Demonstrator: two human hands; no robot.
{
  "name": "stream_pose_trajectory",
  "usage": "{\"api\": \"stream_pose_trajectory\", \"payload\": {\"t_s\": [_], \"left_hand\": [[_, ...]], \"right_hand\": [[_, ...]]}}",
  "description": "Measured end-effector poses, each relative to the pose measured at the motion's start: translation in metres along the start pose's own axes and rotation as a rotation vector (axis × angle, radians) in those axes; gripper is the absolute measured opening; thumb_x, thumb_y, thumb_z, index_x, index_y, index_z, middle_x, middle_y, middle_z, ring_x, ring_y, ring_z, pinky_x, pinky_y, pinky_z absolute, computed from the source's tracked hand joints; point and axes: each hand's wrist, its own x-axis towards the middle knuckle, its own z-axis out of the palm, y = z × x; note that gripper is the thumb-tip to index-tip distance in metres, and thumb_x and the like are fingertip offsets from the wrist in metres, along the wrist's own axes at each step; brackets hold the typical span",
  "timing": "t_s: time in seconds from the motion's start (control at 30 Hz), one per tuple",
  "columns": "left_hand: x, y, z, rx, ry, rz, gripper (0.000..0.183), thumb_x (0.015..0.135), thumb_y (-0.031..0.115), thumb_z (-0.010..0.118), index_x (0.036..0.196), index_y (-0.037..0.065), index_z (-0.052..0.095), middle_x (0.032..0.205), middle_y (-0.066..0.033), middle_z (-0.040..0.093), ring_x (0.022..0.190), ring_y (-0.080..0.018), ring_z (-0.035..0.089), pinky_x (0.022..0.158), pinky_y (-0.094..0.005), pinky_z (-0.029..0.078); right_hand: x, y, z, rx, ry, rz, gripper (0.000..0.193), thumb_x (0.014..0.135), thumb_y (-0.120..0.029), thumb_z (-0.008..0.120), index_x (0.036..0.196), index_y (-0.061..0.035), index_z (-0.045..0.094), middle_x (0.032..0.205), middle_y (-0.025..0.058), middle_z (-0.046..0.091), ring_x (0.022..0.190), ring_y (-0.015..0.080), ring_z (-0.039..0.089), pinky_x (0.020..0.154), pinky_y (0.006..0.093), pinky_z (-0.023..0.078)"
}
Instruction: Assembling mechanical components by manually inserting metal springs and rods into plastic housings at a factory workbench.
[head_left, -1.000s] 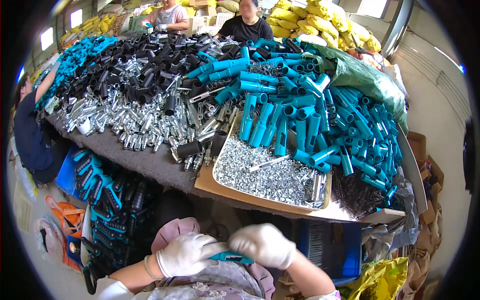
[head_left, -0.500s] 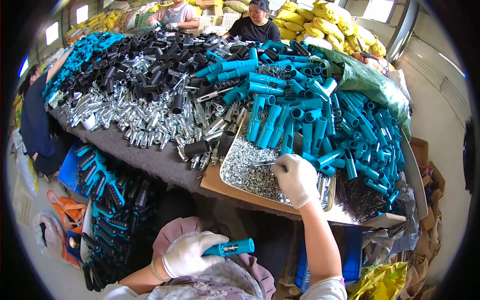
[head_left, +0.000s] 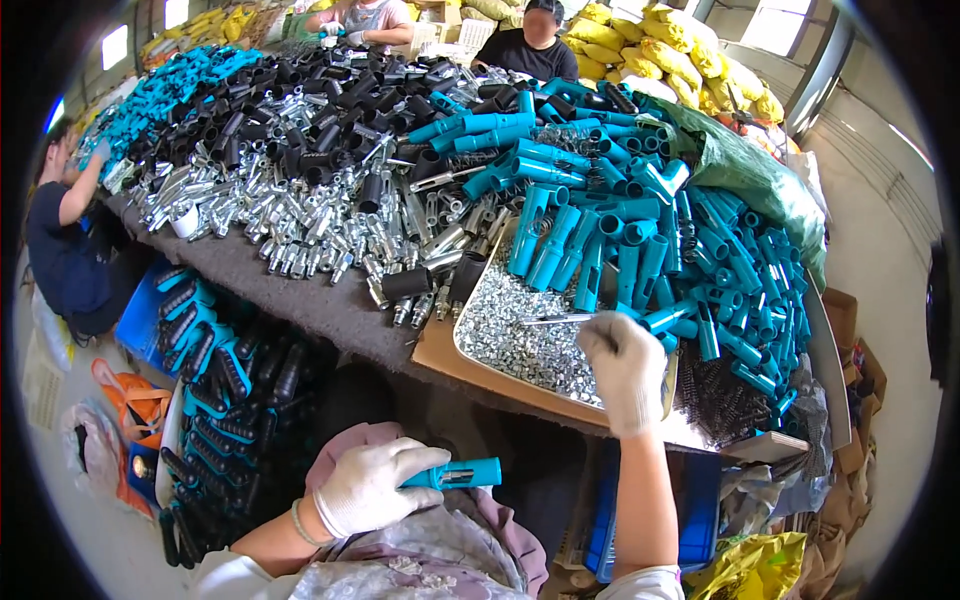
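Observation:
My gloved left hand (head_left: 375, 488) is wrapped round a teal plastic tube (head_left: 476, 473) above my lap. The tube lies almost level, its end pointing right. A shiny metal piece shows through the slot in its side. My gloved right hand (head_left: 625, 365) hovers at the right part of a shallow tray (head_left: 459, 342), fingers bent and pressed together; what they hold, if anything, is hidden. Small silver metal pieces (head_left: 520, 350) fill the tray. A slim metal rod (head_left: 555, 319) lies across them, its right end close to my right fingertips.
Teal tubes (head_left: 740, 270) pile up behind and right of the tray, with dark springs (head_left: 715, 395) nearby. Silver fittings (head_left: 300, 225) and black sleeves (head_left: 320, 130) heap leftward. Finished-looking black-and-teal handles (head_left: 220, 400) fill the lower left. Co-workers sit around the table (head_left: 270, 305).
My right hand has drawn right and slightly back, uncovering more of the metal rod. My left hand keeps the tube, its slot turned a little. The view has shifted slightly.

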Motion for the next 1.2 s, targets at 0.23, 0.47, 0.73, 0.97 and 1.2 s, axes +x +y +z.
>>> {"api": "stream_pose_trajectory", "payload": {"t_s": [0.23, 0.47, 0.73, 0.97, 1.2], "left_hand": [[0.007, 0.005, -0.004, 0.214, 0.024, 0.160, 0.059, 0.071, 0.036, 0.080, 0.119, 0.004, 0.066, 0.083, -0.0080, 0.066, 0.081, -0.0267, 0.066, 0.075, -0.0374, 0.053], [0.006, 0.003, 0.002, 0.309, 0.049, 0.259, 0.053, 0.088, 0.018, 0.065, 0.140, 0.011, 0.054, 0.089, -0.0010, 0.069, 0.067, -0.0178, 0.064, 0.060, -0.0326, 0.053], [0.007, 0.001, 0.003, 0.234, 0.018, 0.195, 0.065, 0.081, 0.024, 0.073, 0.141, 0.011, 0.051, 0.078, -0.0050, 0.067, 0.066, -0.0233, 0.065, 0.059, -0.0357, 0.053], [0.001, -0.003, 0.008, 0.188, -0.034, 0.122, 0.075, 0.071, 0.027, 0.082, 0.136, 0.007, 0.052, 0.086, -0.0110, 0.068, 0.074, -0.0281, 0.068, 0.066, -0.0389, 0.053], [-0.010, -0.002, 0.021, -0.065, -0.135, -0.135, 0.075, 0.076, 0.034, 0.082, 0.139, 0.010, 0.049, 0.080, -0.0191, 0.067, 0.070, -0.0388, 0.067, 0.060, -0.0472, 0.052]], "right_hand": [[-0.075, -0.027, 0.036, 0.191, -0.589, -0.258, 0.014, 0.085, -0.015, 0.073, 0.092, -0.0029, 0.070, 0.087, 0.0150, 0.068, 0.083, 0.0344, 0.067, 0.075, 0.0392, 0.054], [-0.099, -0.030, 0.052, -0.043, -0.562, -0.345, 0.020, 0.087, -0.024, 0.068, 0.084, -0.0047, 0.064, 0.081, 0.0139, 0.063, 0.081, 0.0353, 0.064, 0.071, 0.0446, 0.052], [-0.112, -0.023, 0.055, -0.046, -0.482, -0.455, 0.026, 0.085, -0.028, 0.071, 0.094, -0.0044, 0.066, 0.091, 0.0131, 0.066, 0.086, 0.0325, 0.066, 0.073, 0.0417, 0.053], [-0.127, -0.008, 0.061, -0.085, -0.471, -0.546, 0.053, 0.072, -0.027, 0.079, 0.116, -0.0042, 0.063, 0.105, 0.0109, 0.066, 0.091, 0.0299, 0.066, 0.079, 0.0404, 0.053], [-0.117, -0.012, 0.054, -0.256, -0.290, -0.962, 0.042, 0.074, -0.021, 0.071, 0.114, -0.0072, 0.064, 0.104, 0.0067, 0.063, 0.089, 0.0248, 0.063, 0.075, 0.0371, 0.052]]}}
